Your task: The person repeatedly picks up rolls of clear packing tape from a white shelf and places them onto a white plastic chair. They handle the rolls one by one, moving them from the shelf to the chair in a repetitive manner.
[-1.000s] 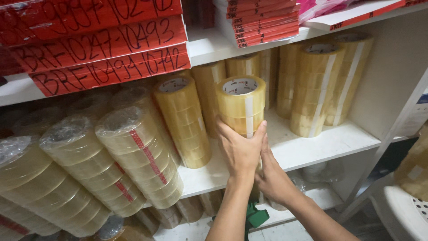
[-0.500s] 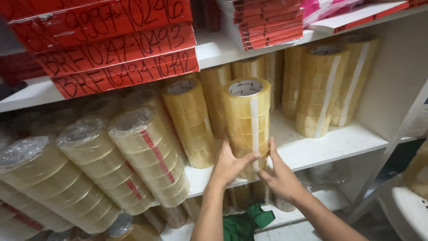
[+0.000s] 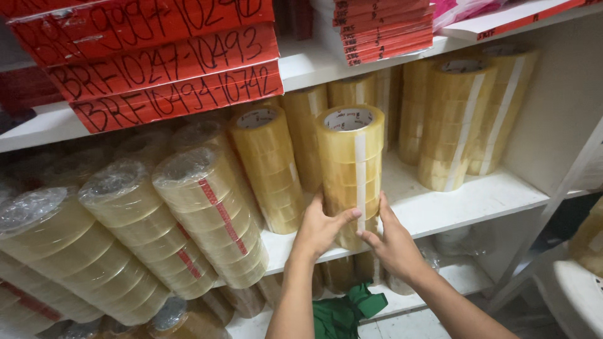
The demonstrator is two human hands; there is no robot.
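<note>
A tall wrapped stack of yellowish tape rolls (image 3: 350, 157) with a white strip down its side stands upright at the front of the white shelf (image 3: 452, 204). My left hand (image 3: 320, 229) grips its lower part from the left. My right hand (image 3: 392, 242) grips it from the right, near the base. Both thumbs lie across the front of the stack. Another upright stack of tape rolls (image 3: 267, 166) stands just to its left.
Leaning stacks of clear tape rolls (image 3: 207, 213) fill the shelf's left side. More yellow stacks (image 3: 455, 122) stand at the back right. Red flat boxes (image 3: 169, 69) lie on the shelf above. A green cloth (image 3: 342, 314) sits on the lower shelf. A white basket (image 3: 581, 301) is at the right.
The stack has gone from raised in my hands to lower on the shelf front. My hands slid from its middle down to its lower part.
</note>
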